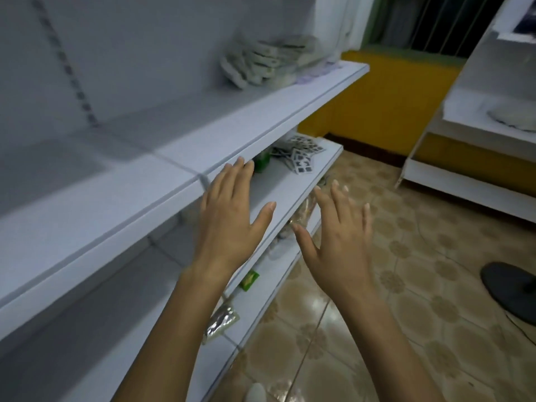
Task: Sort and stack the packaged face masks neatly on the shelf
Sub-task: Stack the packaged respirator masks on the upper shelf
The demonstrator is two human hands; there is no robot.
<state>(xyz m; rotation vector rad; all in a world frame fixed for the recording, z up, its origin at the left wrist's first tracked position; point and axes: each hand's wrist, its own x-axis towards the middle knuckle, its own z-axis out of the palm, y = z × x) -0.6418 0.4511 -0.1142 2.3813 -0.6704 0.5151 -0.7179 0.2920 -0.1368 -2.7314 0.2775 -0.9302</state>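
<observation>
A heap of packaged face masks (269, 60) in clear wrappers lies at the far end of the upper white shelf (203, 134), leaning against the back wall. My left hand (232, 219) is stretched out flat with straight fingers, in front of the upper shelf's edge, holding nothing. My right hand (339, 239) is also spread open and empty, hovering over the edge of the lower shelf (290, 192). Both hands are well short of the mask heap.
The lower shelf carries black-and-white patterned packets (303, 155) and a green item (262, 162). A green packet (249, 281) and a shiny foil pack (220, 323) lie lower down. Tiled floor, a dark fan base (510, 294) and another white shelf unit (478, 134) are to the right.
</observation>
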